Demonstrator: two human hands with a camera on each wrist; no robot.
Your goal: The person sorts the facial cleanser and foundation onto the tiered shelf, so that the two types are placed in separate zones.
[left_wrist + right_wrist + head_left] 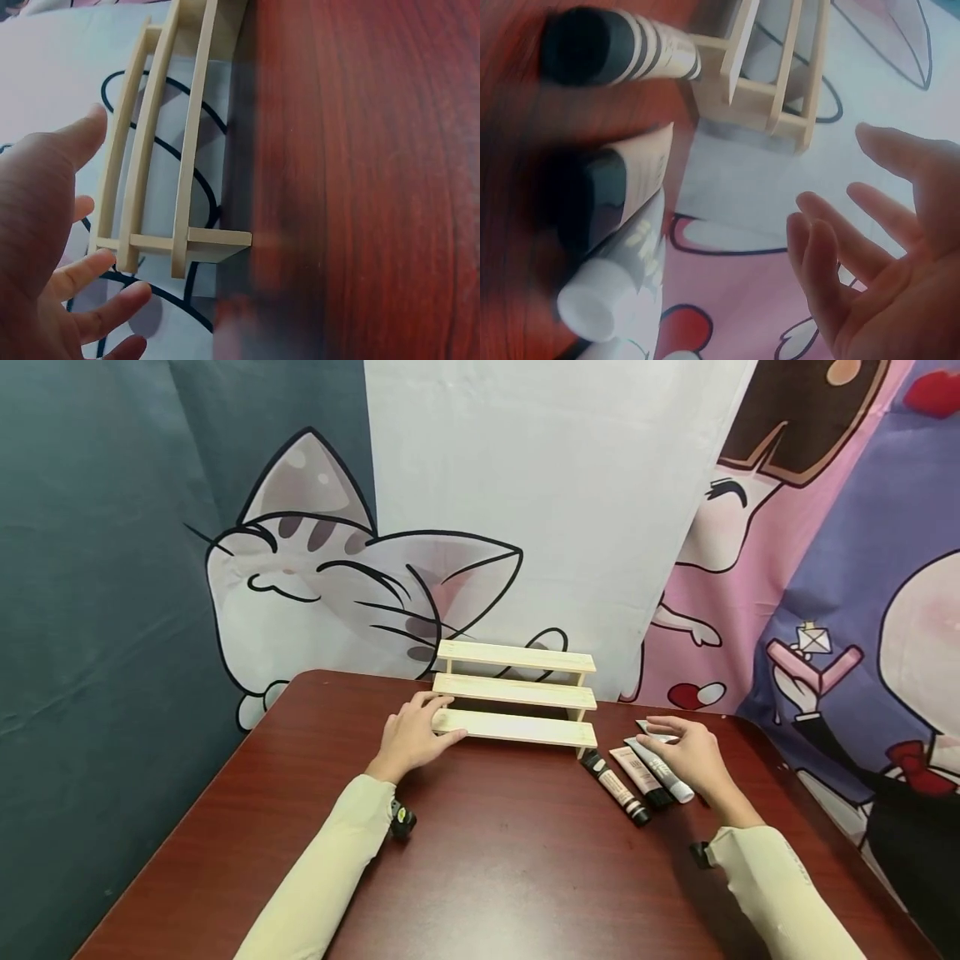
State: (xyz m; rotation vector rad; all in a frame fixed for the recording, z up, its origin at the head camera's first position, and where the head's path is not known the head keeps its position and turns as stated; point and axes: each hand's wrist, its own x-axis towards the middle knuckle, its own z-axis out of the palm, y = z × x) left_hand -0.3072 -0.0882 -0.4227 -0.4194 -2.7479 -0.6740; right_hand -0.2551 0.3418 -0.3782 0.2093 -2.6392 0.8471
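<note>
A pale wooden rack (pixel 517 727) with three stepped shelves stands at the back of the table. My left hand (pixel 411 737) is at its left end, fingers spread and thumb out; in the left wrist view the fingers (pixel 112 307) show extended beside the shelf ends. To the rack's right lie several squeeze tubes: a black and beige tube (pixel 617 788), a pinkish tube with a black cap (pixel 641 775), and a grey tube with a white cap (pixel 664 772). Another tube is partly hidden under my right hand (pixel 692 756), which hovers over them with loosely bent fingers, holding nothing.
The dark red wooden table (pixel 480 868) reaches toward me, its right edge beyond the tubes. Close behind the rack hangs a cloth backdrop (pixel 555 510) printed with a cartoon cat and figures. A small black device (pixel 402 820) is strapped at the left wrist.
</note>
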